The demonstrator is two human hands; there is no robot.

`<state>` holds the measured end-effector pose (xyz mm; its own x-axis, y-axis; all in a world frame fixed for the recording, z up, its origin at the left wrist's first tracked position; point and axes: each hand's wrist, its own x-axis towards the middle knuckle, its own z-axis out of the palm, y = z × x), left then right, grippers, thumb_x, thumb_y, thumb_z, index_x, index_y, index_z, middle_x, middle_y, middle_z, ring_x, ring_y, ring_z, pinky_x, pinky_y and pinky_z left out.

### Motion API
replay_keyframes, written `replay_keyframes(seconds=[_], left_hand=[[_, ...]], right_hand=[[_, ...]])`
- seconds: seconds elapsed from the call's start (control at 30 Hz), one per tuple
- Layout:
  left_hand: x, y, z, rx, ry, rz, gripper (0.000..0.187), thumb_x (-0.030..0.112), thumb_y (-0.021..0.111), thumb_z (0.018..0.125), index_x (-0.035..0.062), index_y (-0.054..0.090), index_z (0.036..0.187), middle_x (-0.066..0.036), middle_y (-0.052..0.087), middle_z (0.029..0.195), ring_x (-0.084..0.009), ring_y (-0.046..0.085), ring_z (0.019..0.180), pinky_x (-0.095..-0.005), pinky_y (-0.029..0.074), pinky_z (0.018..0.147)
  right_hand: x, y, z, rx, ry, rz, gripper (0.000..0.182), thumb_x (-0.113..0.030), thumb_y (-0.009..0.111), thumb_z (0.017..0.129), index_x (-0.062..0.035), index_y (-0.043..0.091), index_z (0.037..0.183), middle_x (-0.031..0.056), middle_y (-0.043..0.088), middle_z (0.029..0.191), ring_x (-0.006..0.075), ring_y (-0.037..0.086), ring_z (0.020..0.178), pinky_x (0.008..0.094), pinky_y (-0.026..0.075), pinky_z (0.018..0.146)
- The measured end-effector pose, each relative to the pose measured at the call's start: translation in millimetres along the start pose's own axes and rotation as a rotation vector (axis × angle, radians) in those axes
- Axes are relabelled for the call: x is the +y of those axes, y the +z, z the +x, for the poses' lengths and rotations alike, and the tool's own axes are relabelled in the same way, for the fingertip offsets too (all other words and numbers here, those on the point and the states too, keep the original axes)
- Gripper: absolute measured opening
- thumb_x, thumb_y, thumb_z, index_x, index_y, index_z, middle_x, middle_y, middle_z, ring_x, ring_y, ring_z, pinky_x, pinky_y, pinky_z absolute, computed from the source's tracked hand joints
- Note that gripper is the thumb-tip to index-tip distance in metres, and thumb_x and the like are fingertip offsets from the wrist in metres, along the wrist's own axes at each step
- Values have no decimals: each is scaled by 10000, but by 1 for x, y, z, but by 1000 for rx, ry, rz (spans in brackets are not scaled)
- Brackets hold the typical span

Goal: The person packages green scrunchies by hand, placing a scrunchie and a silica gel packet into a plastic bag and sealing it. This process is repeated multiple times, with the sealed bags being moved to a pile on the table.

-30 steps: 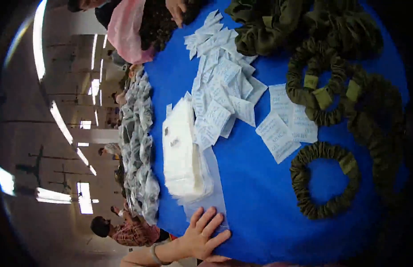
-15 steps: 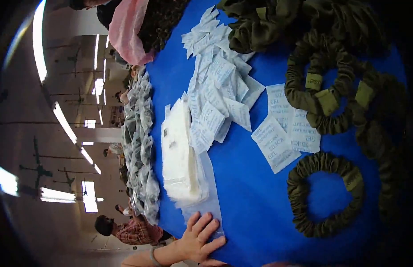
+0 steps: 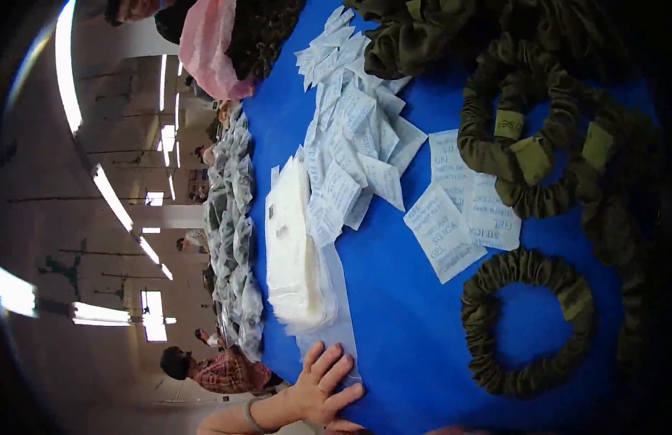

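Blue table (image 3: 415, 326) (sachets (image 3: 365, 138), olive rings (image 3: 528, 322))

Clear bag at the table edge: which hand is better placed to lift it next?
Left, probably. The left hand lies flat and open on the clear bag, beside the white stack. The right hand is not in view.

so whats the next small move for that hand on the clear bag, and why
Probably slide the top clear plastic bag off the white stack of bags toward the open blue tabletop. One hand lies flat with spread fingers on the bag's near end, and the olive green fabric ring and white silica gel packets lie loose close by. Which hand it is, I cannot tell.
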<state>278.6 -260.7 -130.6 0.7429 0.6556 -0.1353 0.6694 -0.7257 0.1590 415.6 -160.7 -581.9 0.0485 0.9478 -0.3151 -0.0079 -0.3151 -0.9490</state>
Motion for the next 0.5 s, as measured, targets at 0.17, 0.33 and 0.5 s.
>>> replay_keyframes(seconds=[0.17,0.33,0.5], left_hand=[[4,1,13,52,-38,-57,761,641,525,890,163,408,1471,-230,310,1539,-432,268,1432,-599,151,1153],[4,-6,22,37,-5,-103,765,581,529,911,110,376,1495,-222,268,1571,-399,198,1476,-543,106,1183],[3,-13,25,43,67,-55,788,528,579,883,37,388,1469,-250,240,1575,-413,175,1480,-518,129,1181]], right_hand=[[5,-13,-37,-1,52,-102,215,-186,670,850,2,669,955,146,663,880,270,630,775,373,492,662],[-34,-57,-83,90,47,-284,230,-193,679,842,5,672,959,156,669,888,282,638,782,381,498,666],[-105,-98,-157,224,27,-519,244,-199,688,833,7,675,963,166,674,895,294,647,789,390,504,670]])
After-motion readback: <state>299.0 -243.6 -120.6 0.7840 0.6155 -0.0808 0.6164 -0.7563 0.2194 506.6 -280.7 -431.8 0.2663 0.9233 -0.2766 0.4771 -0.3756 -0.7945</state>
